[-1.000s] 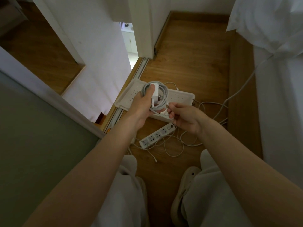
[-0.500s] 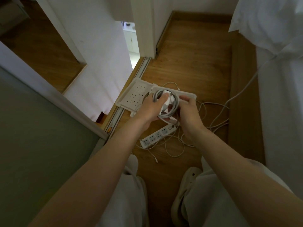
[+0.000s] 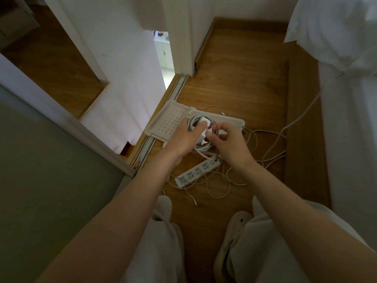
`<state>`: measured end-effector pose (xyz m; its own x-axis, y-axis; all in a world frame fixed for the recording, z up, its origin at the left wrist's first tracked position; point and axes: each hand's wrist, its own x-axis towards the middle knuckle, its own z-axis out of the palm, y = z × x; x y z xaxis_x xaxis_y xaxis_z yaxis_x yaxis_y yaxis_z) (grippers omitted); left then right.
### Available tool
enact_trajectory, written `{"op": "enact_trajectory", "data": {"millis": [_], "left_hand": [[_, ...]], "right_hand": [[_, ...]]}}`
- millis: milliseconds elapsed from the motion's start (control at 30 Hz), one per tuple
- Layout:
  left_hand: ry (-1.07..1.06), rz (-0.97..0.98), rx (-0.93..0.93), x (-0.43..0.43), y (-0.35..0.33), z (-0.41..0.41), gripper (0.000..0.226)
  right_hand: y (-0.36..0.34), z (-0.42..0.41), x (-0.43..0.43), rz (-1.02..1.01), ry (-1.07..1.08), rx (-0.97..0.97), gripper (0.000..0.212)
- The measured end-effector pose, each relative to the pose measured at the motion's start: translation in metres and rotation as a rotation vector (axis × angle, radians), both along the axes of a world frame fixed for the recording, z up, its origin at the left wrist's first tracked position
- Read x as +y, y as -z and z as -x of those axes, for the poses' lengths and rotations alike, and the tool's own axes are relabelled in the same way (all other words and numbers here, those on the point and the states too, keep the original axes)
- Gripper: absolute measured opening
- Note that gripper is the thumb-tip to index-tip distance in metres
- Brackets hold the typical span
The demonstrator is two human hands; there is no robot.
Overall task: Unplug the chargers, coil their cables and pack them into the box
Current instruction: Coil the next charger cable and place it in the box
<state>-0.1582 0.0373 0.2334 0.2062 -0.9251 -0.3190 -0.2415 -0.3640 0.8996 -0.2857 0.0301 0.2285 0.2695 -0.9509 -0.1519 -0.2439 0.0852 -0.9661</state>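
Note:
My left hand (image 3: 184, 137) grips a white charger (image 3: 204, 130) with its coiled grey cable (image 3: 193, 121), thumb pressed on the charger block. My right hand (image 3: 228, 141) pinches the cable at the coil's right side, fingers curled. Both hands hover just over the open white box (image 3: 234, 121), whose perforated lid (image 3: 169, 121) lies flipped open to the left. The box's inside is mostly hidden by my hands. On the wooden floor in front lies a white power strip (image 3: 196, 173) with loose thin white cables (image 3: 220, 186) around it.
A sliding-door track (image 3: 161, 119) runs left of the box. A white bed (image 3: 350, 119) fills the right side, with a thicker white cable (image 3: 299, 117) running up to it. My legs and slippers (image 3: 230, 237) are at the bottom; a wall corner stands behind.
Both hands carried the coiled charger down and to the right, from above the lid to over the box. My right hand shifted from the cable's loose end to the coil's side.

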Motion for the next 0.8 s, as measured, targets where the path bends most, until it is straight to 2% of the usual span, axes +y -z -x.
{"op": "enact_trajectory", "data": {"millis": [100, 200, 300, 433, 567, 667, 733, 800], "left_hand": [[0.041, -0.002, -0.034, 0.002, 0.001, 0.001, 0.03], [0.066, -0.006, -0.081, 0.0, 0.005, 0.001, 0.023], [0.056, -0.004, -0.117, -0.003, 0.008, 0.0, 0.012], [0.042, -0.021, -0.176, -0.007, 0.015, -0.006, 0.029], [-0.022, -0.035, -0.054, -0.006, 0.012, -0.001, 0.027], [-0.048, -0.042, 0.063, -0.006, 0.006, 0.003, 0.021], [-0.065, -0.025, 0.069, -0.005, 0.004, 0.006, 0.029], [-0.036, 0.01, 0.018, -0.005, 0.004, 0.008, 0.039]], "right_hand": [[0.005, 0.0, 0.002, 0.086, 0.018, 0.098, 0.007], [-0.001, -0.002, 0.006, 0.285, 0.068, 0.217, 0.008], [-0.014, -0.004, 0.016, 0.318, 0.016, 0.139, 0.01], [-0.019, -0.005, 0.029, 0.324, -0.054, 0.106, 0.015], [-0.022, -0.005, 0.031, 0.376, -0.034, 0.046, 0.013], [-0.03, -0.001, 0.028, 0.365, 0.066, -0.051, 0.019], [-0.034, 0.001, 0.026, 0.329, 0.121, -0.137, 0.012], [-0.037, 0.002, 0.029, 0.352, 0.106, -0.124, 0.01]]}}
